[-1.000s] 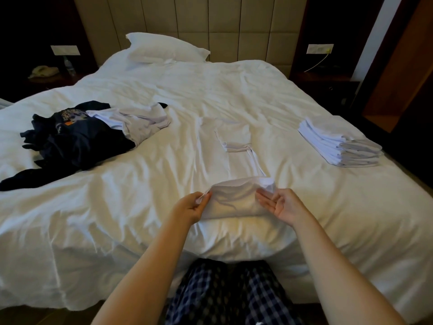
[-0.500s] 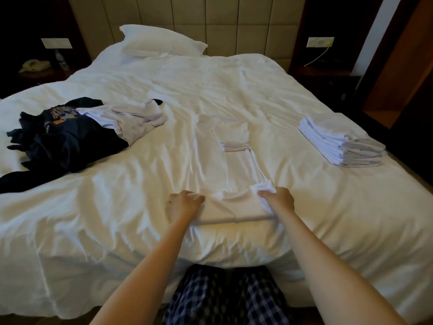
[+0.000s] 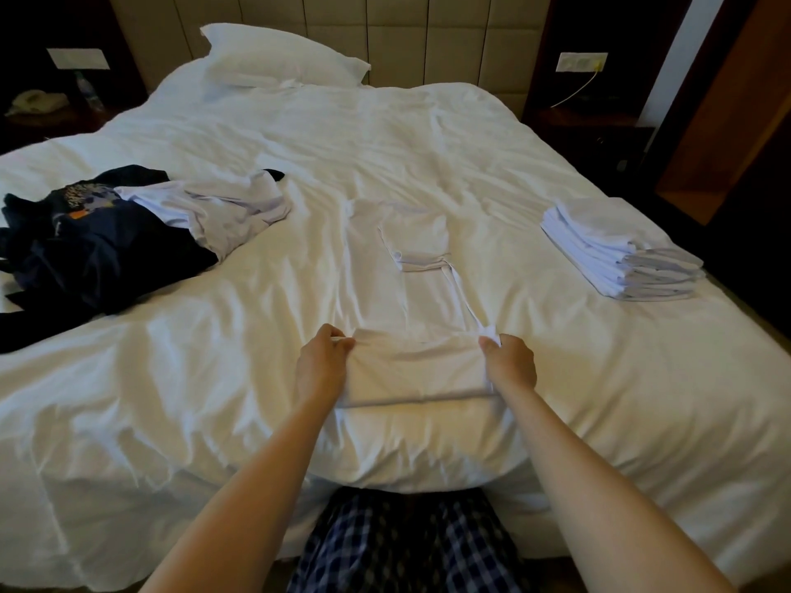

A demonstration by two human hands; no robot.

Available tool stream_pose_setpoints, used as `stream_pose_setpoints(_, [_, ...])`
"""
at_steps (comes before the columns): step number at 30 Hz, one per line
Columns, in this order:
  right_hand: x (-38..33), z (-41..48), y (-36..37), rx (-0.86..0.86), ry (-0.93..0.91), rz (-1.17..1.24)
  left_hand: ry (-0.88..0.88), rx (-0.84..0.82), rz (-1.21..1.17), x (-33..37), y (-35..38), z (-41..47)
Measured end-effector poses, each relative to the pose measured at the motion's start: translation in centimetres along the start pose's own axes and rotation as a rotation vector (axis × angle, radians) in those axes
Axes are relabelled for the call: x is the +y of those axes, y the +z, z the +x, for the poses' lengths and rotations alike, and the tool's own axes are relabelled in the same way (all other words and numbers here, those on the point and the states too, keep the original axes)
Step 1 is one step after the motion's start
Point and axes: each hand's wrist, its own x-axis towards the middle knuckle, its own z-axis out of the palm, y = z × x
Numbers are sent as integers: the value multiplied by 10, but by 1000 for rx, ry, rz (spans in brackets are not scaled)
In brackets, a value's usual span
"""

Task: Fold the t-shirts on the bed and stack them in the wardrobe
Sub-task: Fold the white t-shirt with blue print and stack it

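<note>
Fabric this thin should be light and limp, so grip it at the corners. Your left hand and right hand each pinch the turned-up hem of the white t-shirt, flat on the bed near its front edge. Open bedding lies ahead; the folded stack sits well right.

A pillow is laid at the head of a bed made up in rumpled white. A heap of dark and pale clothes is piled at left, a white shirt spread mid-bed, folded shirts stacked near the right edge.
</note>
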Motion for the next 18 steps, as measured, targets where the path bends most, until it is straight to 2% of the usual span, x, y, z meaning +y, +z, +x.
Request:
stream_pose_setpoints(4, [2,3,2,21,-48,-37,-12,21,-5,-1,2,4])
stream_pose_setpoints(9, [-1,7,4,63,-125,44,1,41,-18,-3,4,10])
stream_pose_setpoints(13, [4,10,7,43,-123,-80,10,20,74,-10,8,13])
stream_pose_setpoints(18, [-13,13,5,127,-226,-161,49,135,183,-1,5,22])
